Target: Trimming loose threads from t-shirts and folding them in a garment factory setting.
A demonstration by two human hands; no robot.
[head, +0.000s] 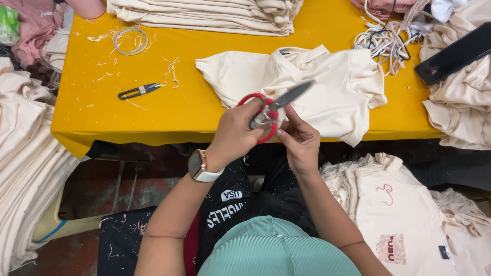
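From the head view I look down on a yellow-covered counter [194, 105], with both hands raised over its near edge. My left hand [236, 134] is wrapped around the red loop handles of a pair of metal-bladed scissors [273, 105], fingers closed on the grip; a wristwatch with a pale strap [200, 167] sits on that wrist. My right hand [299, 140] sits just beside it, fingertips pinched together at the handle end of the scissors, touching them near the pivot; I cannot tell whether it also pinches a thread there. The blades look shut and point up and to the right, over a crumpled cream collared shirt [327, 87] that lies on the counter right behind the hands. Further left on the yellow cloth lies a small black thread snipper [140, 91], well apart from both hands, with loose thread scraps scattered around it and a coil of pale cord [130, 41] beyond. A tall stack of folded cream garments [204, 15] lies along the far edge. A tangle of white and black cords [383, 41] lies at the far right, near a dark flat phone-like slab [452, 53] resting on a heap of cream cloth [460, 102]. More cream shirts pile at the left [25, 168] and at the lower right [409, 214].
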